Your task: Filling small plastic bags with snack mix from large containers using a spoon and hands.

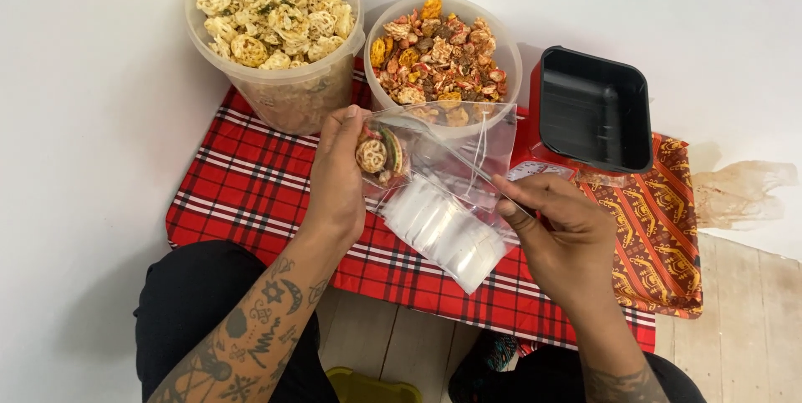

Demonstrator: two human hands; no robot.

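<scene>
Inspector: Bag [451,148], clear plastic, is held up in front of the red plaid cloth [242,194], just on the near side of the smaller tub [443,52]. Left hand [338,177] is clenched on its left edge, thumb pressing a few snack pieces [376,155] against the film. That grip appears meant to keep the mouth spread and the contents from sliding.

Clerk: And the other hand?

Inspector: Right hand [564,236] is closed around a thin handle, seemingly a spoon [464,161], whose bowl reaches up into the bag mouth. The handle's angle suggests it is being used to load or level the contents.

Clerk: Condition of the bag?

Inspector: Transparent, creased, nearly empty. Only some round lattice crackers, pale with red and green pieces, sit at the left corner. A stack of further clear bags [447,232] lies below it on the plaid cloth, close to the right hand, presumably for ready reach.

Clerk: Surroundings?

Inspector: Behind the bag, the smaller tub holds reddish, seasoned crackers. Left of that tub stands a taller tub [276,27] heaped with pale ones. Right of the smaller tub, a black tray [595,106] sits on a red scale [539,171], empty. An orange patterned cloth [660,228] lies right of the plaid one. Both tubs stand touching or nearly so; which cannot be told.
</scene>
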